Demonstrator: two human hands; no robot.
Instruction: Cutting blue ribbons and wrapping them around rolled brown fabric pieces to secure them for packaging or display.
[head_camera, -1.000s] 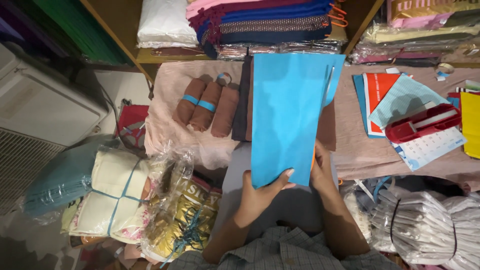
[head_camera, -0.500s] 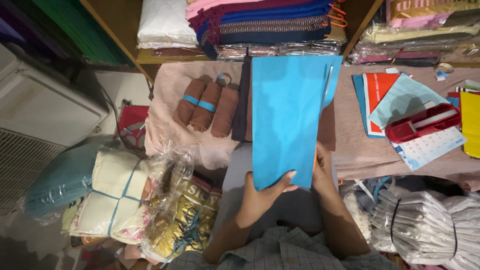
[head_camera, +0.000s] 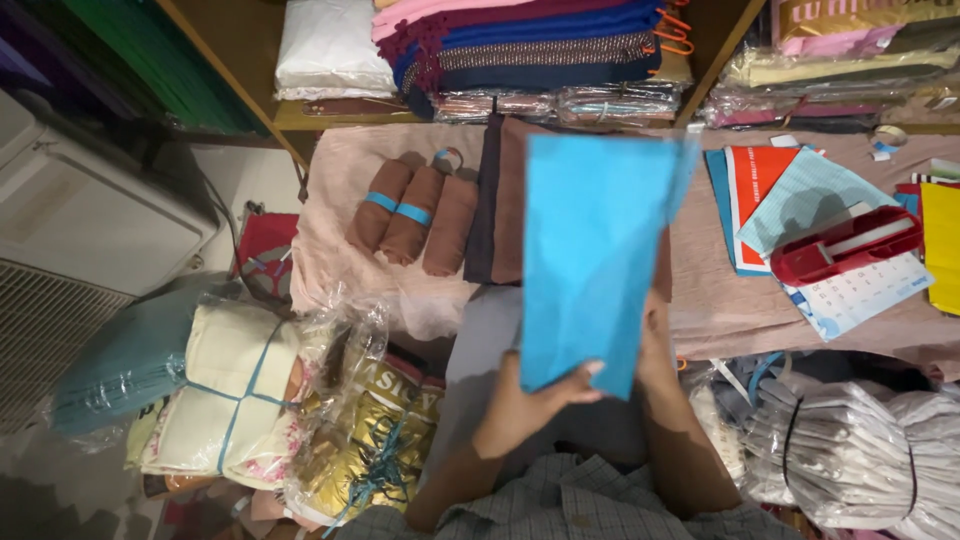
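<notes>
A long bright blue paper sheet (head_camera: 590, 250) stands lifted over the table, its lower end pinched by both hands. My left hand (head_camera: 525, 410) grips its bottom left corner with the thumb across the front. My right hand (head_camera: 655, 335) holds the right edge from behind, mostly hidden by the sheet. Under the sheet lies a folded dark brown and navy cloth (head_camera: 497, 200). To its left, three rolled brown cloths (head_camera: 412, 215) lie side by side, two bound with light blue bands.
A pink cloth covers the table (head_camera: 720, 300). At right lie a red tape dispenser (head_camera: 840, 245), a calendar sheet (head_camera: 865, 295) and coloured paper sheets (head_camera: 760, 185). Folded fabrics (head_camera: 530, 40) fill the shelf behind. Plastic-wrapped bundles (head_camera: 240, 400) sit lower left, more (head_camera: 850, 440) lower right.
The blue sheet has tilted slightly, its top now leaning right and its lower end drawn a little nearer; both hands keep their grip.
</notes>
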